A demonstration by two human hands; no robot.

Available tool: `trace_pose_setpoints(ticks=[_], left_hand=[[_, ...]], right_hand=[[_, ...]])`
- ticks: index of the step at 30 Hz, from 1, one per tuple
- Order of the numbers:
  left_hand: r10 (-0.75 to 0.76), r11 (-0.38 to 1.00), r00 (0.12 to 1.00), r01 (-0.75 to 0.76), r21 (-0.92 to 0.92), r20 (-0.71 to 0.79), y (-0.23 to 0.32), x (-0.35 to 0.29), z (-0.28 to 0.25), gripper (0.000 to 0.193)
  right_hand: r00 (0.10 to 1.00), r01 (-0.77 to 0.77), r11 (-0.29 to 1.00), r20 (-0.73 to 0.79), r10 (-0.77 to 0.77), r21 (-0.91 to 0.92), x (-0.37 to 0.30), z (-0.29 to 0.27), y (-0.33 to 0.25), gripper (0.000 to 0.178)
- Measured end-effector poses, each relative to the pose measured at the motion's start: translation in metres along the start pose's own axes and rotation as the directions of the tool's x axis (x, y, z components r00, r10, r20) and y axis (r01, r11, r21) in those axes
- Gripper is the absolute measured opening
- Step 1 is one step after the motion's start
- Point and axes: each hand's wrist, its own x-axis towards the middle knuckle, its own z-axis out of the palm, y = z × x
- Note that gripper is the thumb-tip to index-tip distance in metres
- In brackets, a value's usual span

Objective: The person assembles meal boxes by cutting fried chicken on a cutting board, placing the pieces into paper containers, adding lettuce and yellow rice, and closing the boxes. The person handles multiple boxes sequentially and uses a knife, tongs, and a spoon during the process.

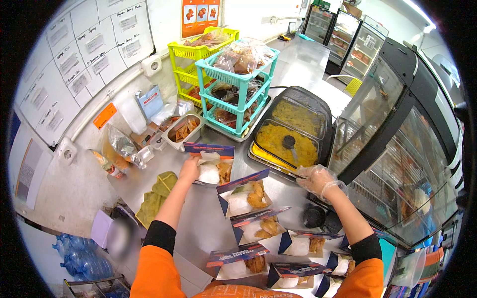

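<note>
The open meal box [212, 168], a blue-lidded carton holding white rice and a piece of fried food, lies on the steel worktop [198, 223] at the far end of a row of like boxes, and our left hand [189, 170] rests against its left edge; the fingers are on the carton's rim, though we cannot tell whether they pinch it or merely touch it. Our right hand [318, 180], in a clear plastic glove, hovers well apart from that box, above the near edge of the tray of yellow crumbs [285, 144], its fingers loosely curled together with nothing clearly gripped between them. Just inside that tray stands a dark scoop [289, 143], and a second tray of the same yellow stuff [298, 116] sits behind it under a clear lid. Nearer to us, more open boxes [246, 196] run in a line down the worktop toward our orange sleeves. Left of the held box lies a folded green cloth [158, 196]. Behind it stands a small steel pan of fried pieces [183, 130], then a teal tiered rack [237, 89] and a yellow one [196, 59], both carrying bagged food. On our right stands a glass-fronted warming cabinet [392, 149].
</note>
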Motion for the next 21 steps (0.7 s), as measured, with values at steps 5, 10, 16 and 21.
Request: trace_pose_setpoints(ticks=[5, 10, 16, 21], left_hand=[[-0.002, 0.997, 0.993, -0.007, 0.079, 0.120, 0.013, -0.028, -0.027, 0.035], [0.277, 0.951, 0.944, -0.296, 0.091, 0.179, 0.018, -0.009, -0.015, 0.030], [0.309, 0.836, 0.850, -0.457, 0.304, 0.427, 0.015, 0.036, 0.026, 0.026], [0.193, 0.970, 0.828, -0.241, 0.024, 0.526, 0.014, 0.045, 0.008, 0.036]], right_hand=[[0.995, -0.103, 0.993, 0.012, 0.103, 0.065, 0.009, 0.014, 0.021, 0.033], [0.989, -0.118, 0.993, -0.087, 0.117, -0.013, 0.024, 0.025, 0.014, 0.029], [0.942, -0.327, 0.944, -0.094, 0.321, -0.054, 0.042, 0.024, 0.000, 0.035], [0.741, -0.599, 0.688, -0.043, 0.670, 0.409, 0.057, 0.046, -0.004, 0.052]])
